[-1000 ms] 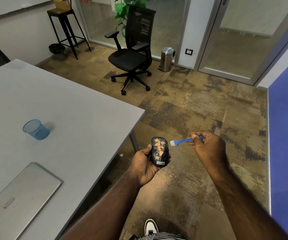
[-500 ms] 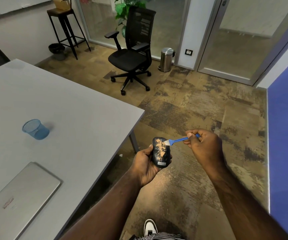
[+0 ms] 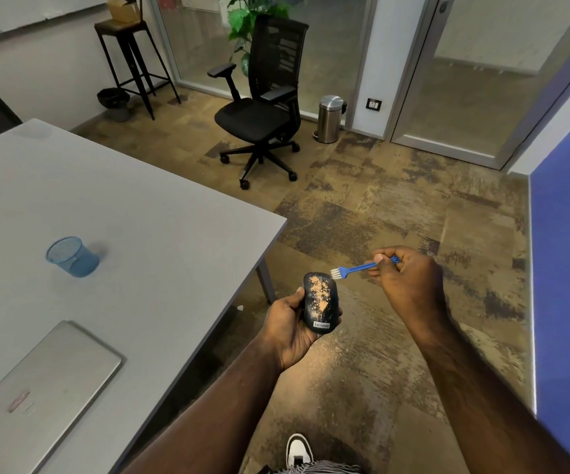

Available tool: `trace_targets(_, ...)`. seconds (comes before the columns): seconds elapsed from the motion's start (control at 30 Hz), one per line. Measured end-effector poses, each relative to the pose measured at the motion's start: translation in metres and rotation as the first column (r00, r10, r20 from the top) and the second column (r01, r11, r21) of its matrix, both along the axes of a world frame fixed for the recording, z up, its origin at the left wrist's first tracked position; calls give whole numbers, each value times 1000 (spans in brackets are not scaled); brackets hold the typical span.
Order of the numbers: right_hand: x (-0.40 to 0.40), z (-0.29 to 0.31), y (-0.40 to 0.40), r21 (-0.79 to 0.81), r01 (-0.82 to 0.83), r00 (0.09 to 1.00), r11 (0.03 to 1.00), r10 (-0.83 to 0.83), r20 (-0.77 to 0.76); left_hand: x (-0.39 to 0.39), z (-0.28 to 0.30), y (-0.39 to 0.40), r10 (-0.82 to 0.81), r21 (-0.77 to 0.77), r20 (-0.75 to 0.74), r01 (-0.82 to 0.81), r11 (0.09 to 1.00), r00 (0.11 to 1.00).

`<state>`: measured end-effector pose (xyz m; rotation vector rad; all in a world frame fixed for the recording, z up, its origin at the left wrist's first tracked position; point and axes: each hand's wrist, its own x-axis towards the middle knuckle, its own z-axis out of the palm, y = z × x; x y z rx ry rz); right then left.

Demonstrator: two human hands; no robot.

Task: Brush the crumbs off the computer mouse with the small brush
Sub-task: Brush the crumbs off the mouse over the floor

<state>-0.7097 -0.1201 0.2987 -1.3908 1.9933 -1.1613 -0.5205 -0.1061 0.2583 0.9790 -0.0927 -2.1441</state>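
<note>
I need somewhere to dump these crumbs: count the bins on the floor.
2. A shiny steel pedal bin stands against the glass wall right of the black office chair; a dark round wastebasket sits beside the tall black stool. Others may be hidden.

Office room with a grey table and glass partitions

A mottled brown carpet point(image 3: 396, 213) covers the floor. A black swivel chair point(image 3: 263, 107) stands before frosted glass walls point(image 3: 338, 39), near a steel pedal bin point(image 3: 329, 118) and a green plant point(image 3: 242, 18). A black stool point(image 3: 129, 56) stands by the white wall; a blue panel point(image 3: 567, 268) lines the right.
</note>
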Motion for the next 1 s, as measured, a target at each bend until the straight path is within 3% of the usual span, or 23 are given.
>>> trace_targets(0.1,3,1,2,22,-72,997,997,72,29,0,1,0,-8,-6,5,8,1000,1000)
trace_targets(0.2,1,0,1,28,-16,999,999,17,-51,-1,3,1,-11,-2,10,11,1000,1000)
trace_targets(0.37,1,4,0,-2,-31,1000,1000,31,2,0,4,3,-10,10,-1,10,1000,1000)
trace_targets(0.53,-1,4,-1,22,27,995,999,-25,-95,0,5,2,-8,17,6,8,1000,1000)
trace_targets(0.67,2,5,-1,3,-36,999,999,36,-6,2,5,2,-6,14,-8,6,1000,1000)
trace_targets(0.8,0,3,-3,38,20,993,999,-16,-120,1,3,1,-6,2,-25,6,1000,1000)
trace_targets(0.93,2,5,-3,-5,-30,999,1000,30,19,-1,2,0,-14,-13,-24,14,1000,1000)
trace_targets(1.0,5,4,-2,27,-69,998,997,69,-7,-1,1,0,-13,-11,-23,13,1000,1000)
